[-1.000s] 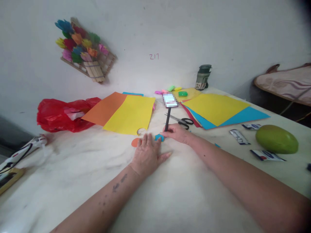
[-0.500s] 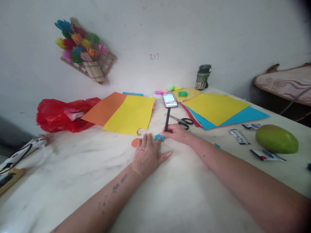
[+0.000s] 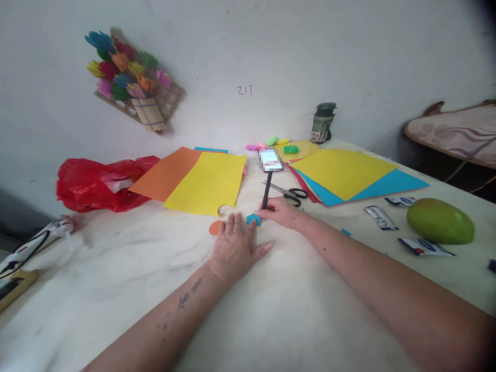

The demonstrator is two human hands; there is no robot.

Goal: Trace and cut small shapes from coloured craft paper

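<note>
My left hand (image 3: 236,240) lies flat on the white table, fingers stretched out and thumb spread to the right. Its fingertips reach the edge of a small blue paper piece (image 3: 253,219), which has a little yellow showing at its border. Beside those fingers, on the left, is an orange paper circle (image 3: 215,227), partly covered. A black pen or marker (image 3: 267,191) stands nearly upright, pinched in my right hand (image 3: 282,212) just right of the blue piece. The pen's tip is hidden behind my fingers. Black-handled scissors (image 3: 292,195) lie open beyond my right hand.
Yellow (image 3: 205,181) and orange sheets (image 3: 166,173) lie at left, near a red plastic bag (image 3: 89,183). More yellow and blue sheets (image 3: 344,170) are at right. A phone (image 3: 270,160), a green mango (image 3: 439,221), small packets (image 3: 426,247) and a bottle (image 3: 323,123) also stand or lie around.
Both hands stay almost in the same place, with the pen still in my right hand. The whole view has shifted very slightly.
</note>
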